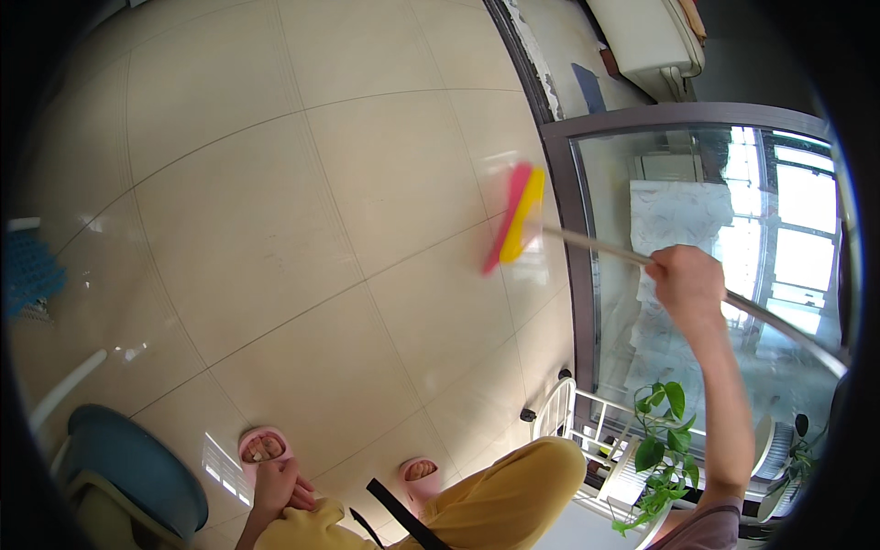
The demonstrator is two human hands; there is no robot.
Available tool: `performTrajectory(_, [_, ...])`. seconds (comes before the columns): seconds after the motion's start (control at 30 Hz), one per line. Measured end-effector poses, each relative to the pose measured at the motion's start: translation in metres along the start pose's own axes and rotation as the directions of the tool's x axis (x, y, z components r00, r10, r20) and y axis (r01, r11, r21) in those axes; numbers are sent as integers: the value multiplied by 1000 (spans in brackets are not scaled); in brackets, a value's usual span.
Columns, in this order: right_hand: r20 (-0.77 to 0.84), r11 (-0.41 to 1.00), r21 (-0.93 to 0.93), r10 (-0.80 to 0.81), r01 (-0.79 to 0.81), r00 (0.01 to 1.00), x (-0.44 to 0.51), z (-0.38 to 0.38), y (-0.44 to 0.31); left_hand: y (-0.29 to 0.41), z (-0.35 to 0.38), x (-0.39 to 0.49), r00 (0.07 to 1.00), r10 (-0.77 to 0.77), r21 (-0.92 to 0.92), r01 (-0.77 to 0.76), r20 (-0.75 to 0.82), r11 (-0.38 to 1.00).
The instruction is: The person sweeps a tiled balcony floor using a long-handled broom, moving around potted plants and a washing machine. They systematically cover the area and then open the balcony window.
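My right hand [687, 282] is closed around the slim metal handle [777, 322] of a long-handled floor wiper. Its pink and yellow head [520, 216] is blurred, over the floor tiles beside the glass door's frame; whether it touches the tiles I cannot tell. The handle slants across in front of the glass panel [680, 240]. My left hand [280, 487] rests loosely by my knee in yellow trousers [509, 488], fingers a little apart, with nothing seen in it. Below are my feet in pink slippers [261, 445].
A white wheeled rack [598, 400] with a trailing green plant [663, 433] stands at lower right. At lower left is a blue basin [141, 467]; a blue plastic item [31, 271] lies at the left edge. A cream sofa [643, 41] stands beyond the door track [526, 62].
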State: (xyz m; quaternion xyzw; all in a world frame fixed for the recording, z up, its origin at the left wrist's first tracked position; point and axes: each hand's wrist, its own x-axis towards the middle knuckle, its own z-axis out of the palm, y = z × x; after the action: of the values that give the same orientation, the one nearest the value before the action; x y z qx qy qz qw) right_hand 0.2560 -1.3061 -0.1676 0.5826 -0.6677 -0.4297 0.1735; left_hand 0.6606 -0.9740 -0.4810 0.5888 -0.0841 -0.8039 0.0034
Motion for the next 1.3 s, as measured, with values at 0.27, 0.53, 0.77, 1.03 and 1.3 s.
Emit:
performTrajectory(0.27, [47,981,-114,161,-155,986,-58,45,66,-7,0,9,983,177,-1,-177,-53,984])
performTrajectory(0.53, [426,944,-329,162,-14,890,-18,228,40,1,1,1,999,34,-79,-35,-13,996])
performTrajectory(0.77, [92,966,-260,34,-9,995,34,110,-8,4,3,2,997,62,20,-62,-33,998])
performTrajectory(1.03, [-93,997,-60,50,-56,994,-42,31,5,3,-1,-1,1000,17,-83,-16,0,996])
performTrajectory(1.3, [356,929,-360,52,85,933,-9,138,11,3,-5,-2,1000,16,-78,-17,-6,997])
